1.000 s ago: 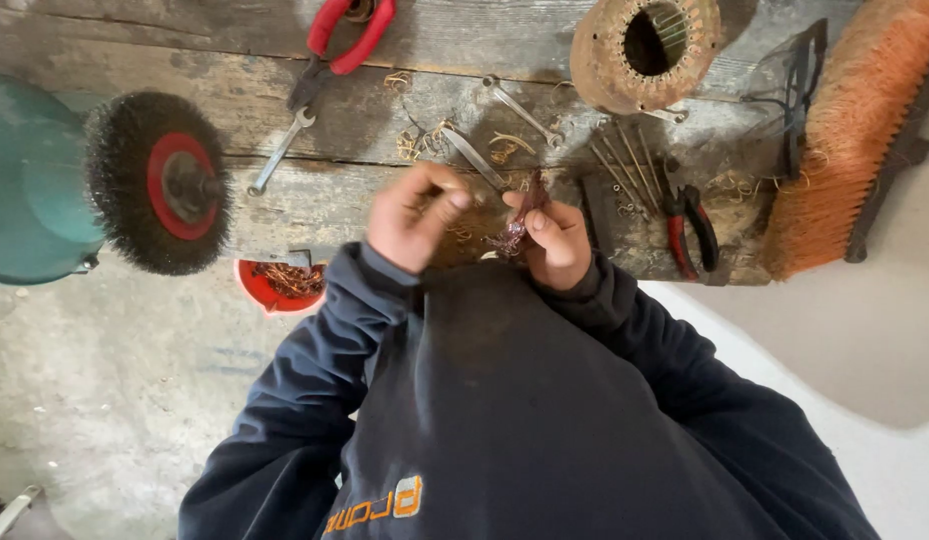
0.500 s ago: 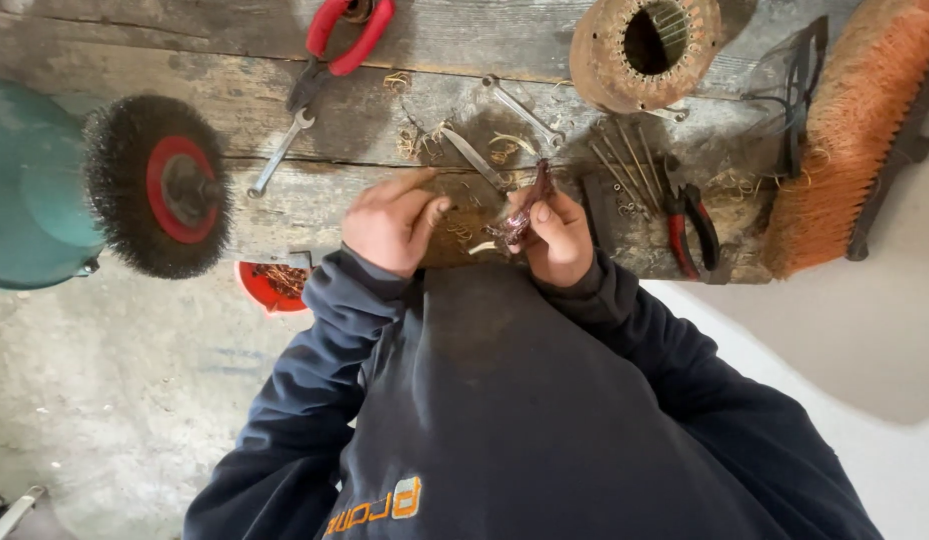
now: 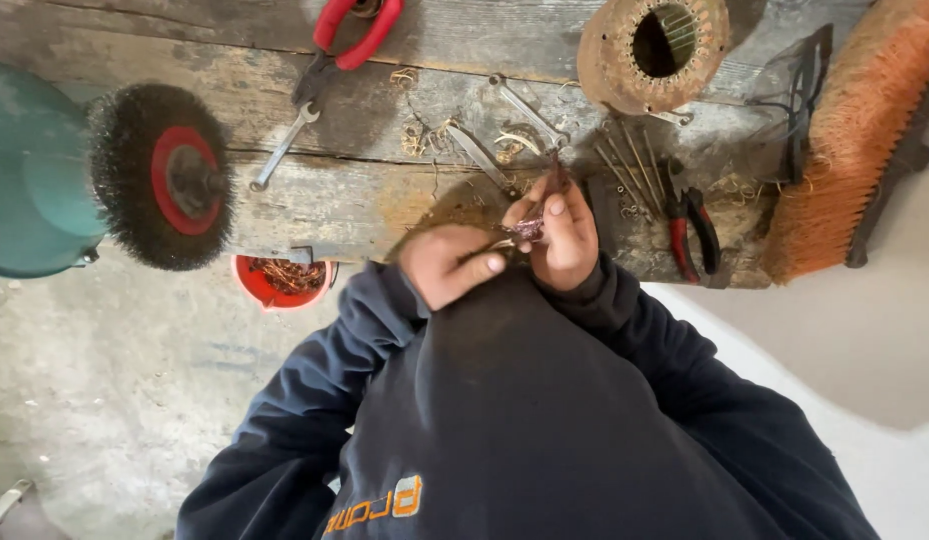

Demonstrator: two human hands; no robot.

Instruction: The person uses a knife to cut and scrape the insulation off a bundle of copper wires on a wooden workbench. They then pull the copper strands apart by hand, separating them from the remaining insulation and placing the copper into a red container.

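Observation:
My right hand (image 3: 565, 238) is closed on a small bundle of reddish copper wire (image 3: 531, 229), held upright just above the near edge of the worn wooden bench (image 3: 315, 200). My left hand (image 3: 447, 264) sits close beside it on the left. Its fingers are curled and its thumb and fingertips pinch the lower end of the same bundle. Both hands are in front of my dark sweatshirt. Most of the wire is hidden between the fingers.
On the bench lie red-handled pliers (image 3: 350, 35), a wrench (image 3: 282, 150), a second wrench (image 3: 527, 110), thin metal rods (image 3: 630, 160), red-handled cutters (image 3: 690, 225), a rusty round stator core (image 3: 653, 42) and an orange brush (image 3: 850, 130). At left is a wire wheel (image 3: 160, 175). A red tub of copper scraps (image 3: 282, 281) sits below the bench edge.
My left hand has dropped from beside the bundle's top, drawn back toward my body and closed at its lower end. My right hand has edged slightly forward with the wire.

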